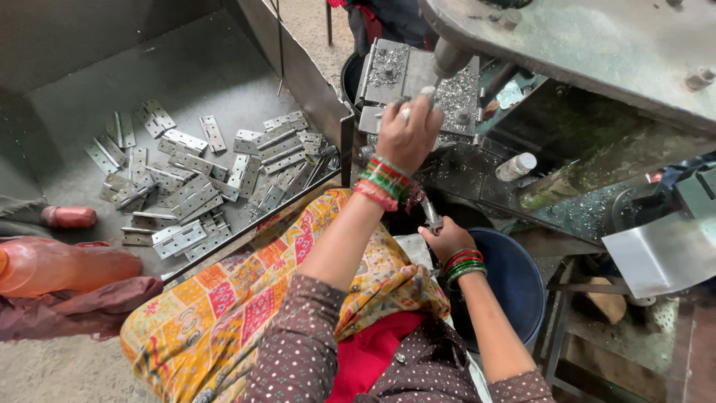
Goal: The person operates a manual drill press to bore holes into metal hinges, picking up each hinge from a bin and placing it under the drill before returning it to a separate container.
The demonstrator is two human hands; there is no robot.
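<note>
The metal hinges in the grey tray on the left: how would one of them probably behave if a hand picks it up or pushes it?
Each metal hinge looks like thin, flat, shiny plate, so probably stiff, yet its two leaves may swing at the pin. Lying flat, it would likely slide on the tray, not roll. They overlap in a pile, so pushing one probably shifts its neighbours.

A grey metal bin [224,67] fills the far left; a worn green machine table [597,45] spans the far right above gritty concrete floor [60,369].

Orange bottle [71,266] (beside blue bucket [514,280])
</note>
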